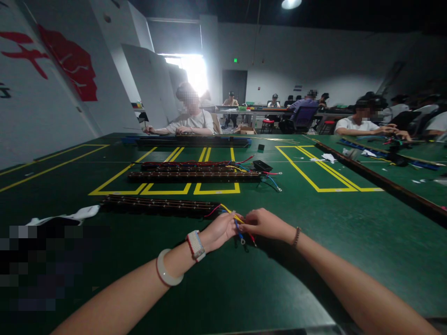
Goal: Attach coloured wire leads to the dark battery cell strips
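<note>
My left hand (224, 228) and my right hand (260, 223) meet over the green table, both closed on a bundle of coloured wires. A yellow wire (226, 208) runs from the right end of a long dark bar (160, 204) into my fingers. Below the hands hang a blue wire (239, 232) with a ring terminal (242, 241) at its tip and a red wire (252, 239). The bar lies flat on the table, left of my hands, with bright lines along its top. My fingers hide the middle of the bundle.
More dark bars (195, 177) with loose wire ends lie beyond my hands, on yellow tape outlines (218, 191). A small black part (262, 165) sits beside them. A long dark strip (380, 179) crosses the right side. Co-workers sit across the table and at the far right.
</note>
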Demonstrator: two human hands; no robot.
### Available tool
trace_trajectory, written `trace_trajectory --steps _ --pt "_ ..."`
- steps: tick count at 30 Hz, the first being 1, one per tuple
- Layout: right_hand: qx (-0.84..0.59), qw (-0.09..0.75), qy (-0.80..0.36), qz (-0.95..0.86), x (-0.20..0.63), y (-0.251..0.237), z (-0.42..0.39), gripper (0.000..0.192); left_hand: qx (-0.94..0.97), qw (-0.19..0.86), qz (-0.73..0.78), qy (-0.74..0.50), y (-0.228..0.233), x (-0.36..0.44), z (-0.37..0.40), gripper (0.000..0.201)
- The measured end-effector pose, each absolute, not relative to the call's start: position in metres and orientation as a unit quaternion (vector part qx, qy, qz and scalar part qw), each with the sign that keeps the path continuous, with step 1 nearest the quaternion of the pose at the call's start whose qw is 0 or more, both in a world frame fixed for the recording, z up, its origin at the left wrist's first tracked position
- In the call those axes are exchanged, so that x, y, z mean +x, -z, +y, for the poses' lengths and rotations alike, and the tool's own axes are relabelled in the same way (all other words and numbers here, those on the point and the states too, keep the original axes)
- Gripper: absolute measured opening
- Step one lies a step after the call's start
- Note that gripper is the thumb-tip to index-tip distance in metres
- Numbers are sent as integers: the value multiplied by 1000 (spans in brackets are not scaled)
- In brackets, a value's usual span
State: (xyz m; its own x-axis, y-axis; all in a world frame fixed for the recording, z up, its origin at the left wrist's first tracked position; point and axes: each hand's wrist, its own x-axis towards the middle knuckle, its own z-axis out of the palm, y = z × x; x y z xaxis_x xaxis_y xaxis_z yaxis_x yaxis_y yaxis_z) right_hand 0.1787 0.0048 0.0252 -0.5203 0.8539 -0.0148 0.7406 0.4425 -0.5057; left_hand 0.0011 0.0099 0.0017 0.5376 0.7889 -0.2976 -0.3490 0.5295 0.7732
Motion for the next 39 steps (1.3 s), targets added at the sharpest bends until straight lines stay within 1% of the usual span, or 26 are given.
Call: trace_trajectory --steps 2,4,6,10,13,17,21,25,28,31,33,35,39 --pt "-468 117 -262 -836 180 -25 7 41 337 806 336 -353 -2 2 9 23" --pt "-479 125 -249 -833 182 -25 10 40 340 805 335 -351 -2 3 9 24" --pt "-503 133 -195 -832 186 -24 14 38 345 806 333 -347 -2 3 9 27" --pt "-549 137 -36 -824 191 -16 22 34 349 795 357 -344 0 1 10 28" --pt "-564 131 28 -815 192 -9 27 36 351 795 366 -334 3 -2 12 25" --pt "-565 130 66 -812 189 -2 37 37 364 802 354 -313 10 -6 17 23" --pt "-568 138 77 -808 186 1 46 34 363 806 349 -312 10 -6 17 23" --pt "-565 170 95 -802 190 5 45 31 318 830 318 -330 3 -3 14 27" --pt "-526 225 113 -813 192 6 39 24 296 845 296 -332 0 -1 13 30" --pt "-416 264 129 -861 191 6 31 16 295 850 269 -345 2 0 14 30" --pt "-327 259 138 -898 187 5 26 15 295 852 254 -350 4 1 14 29" --pt "-268 240 139 -923 185 3 22 17 290 854 249 -351 6 1 15 27" --pt "-247 227 120 -934 182 1 20 23 271 857 253 -358 8 1 17 24"
